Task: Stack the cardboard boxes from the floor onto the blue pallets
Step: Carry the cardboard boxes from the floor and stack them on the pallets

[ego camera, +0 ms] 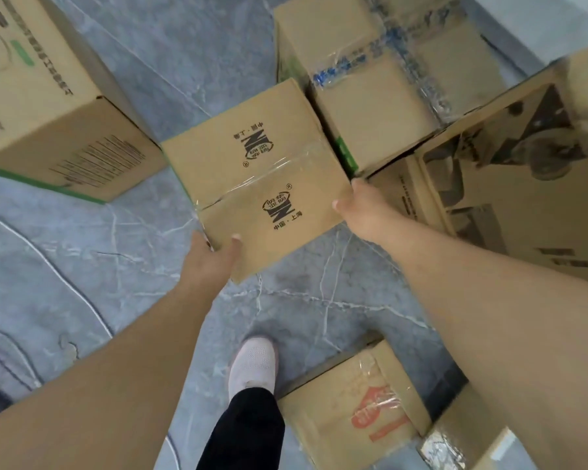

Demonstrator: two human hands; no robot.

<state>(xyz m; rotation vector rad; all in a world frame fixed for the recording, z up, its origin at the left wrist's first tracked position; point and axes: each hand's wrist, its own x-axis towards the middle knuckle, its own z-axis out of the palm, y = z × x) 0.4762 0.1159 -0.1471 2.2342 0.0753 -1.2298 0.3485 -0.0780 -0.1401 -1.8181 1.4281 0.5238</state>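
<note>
Floor [123,273]: grey marble; other cartons lie around, no blue pallets in view.
Box [255,178]: taped carton between both hands, apparently at pickup.
Left hand [211,259]: grips near corner.
Right hand [360,205]: clasps right edge.
Next: probably lift level, carry to pallets.

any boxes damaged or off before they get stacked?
The box with blue-printed tape has wrinkled, patchy tape across its top. The box with red print has crinkled clear tape. The box in both hands looks intact; left hand and right hand hold opposite corners.
</note>
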